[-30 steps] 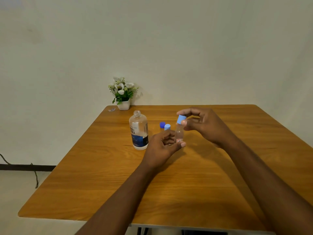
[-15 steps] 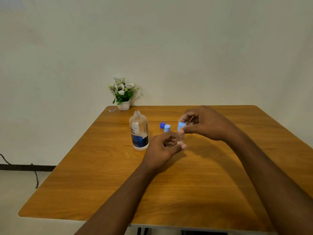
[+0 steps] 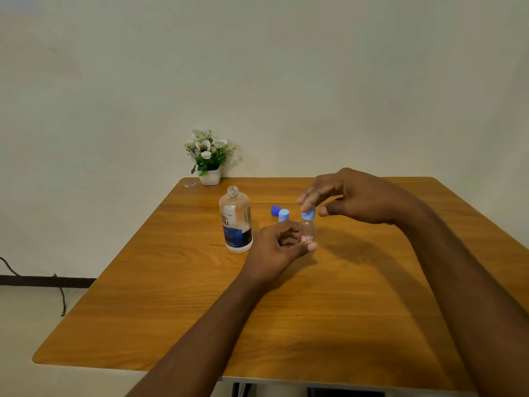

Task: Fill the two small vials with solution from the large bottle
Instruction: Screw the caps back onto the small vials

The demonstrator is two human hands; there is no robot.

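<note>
Uncapped large bottle (image 3: 235, 222) stands upright on tabletop (image 3: 177, 310). Just R of it, L hand (image 3: 274, 249) grips small vial (image 3: 307, 232) at base. R hand (image 3: 353, 196) arches over vial's lt-blue cap (image 3: 309, 215), fingertips touching it, thumb just beside; pinch can't be told. 2nd vial (image 3: 283, 215) btwn bottle & held vial.

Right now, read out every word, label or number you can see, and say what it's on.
"re" above "nu", cut off at the edge: label of the large bottle.
Fine print on its blue panel: too blurred to read.
Red-bordered label on the small vial: too small to read.
</note>
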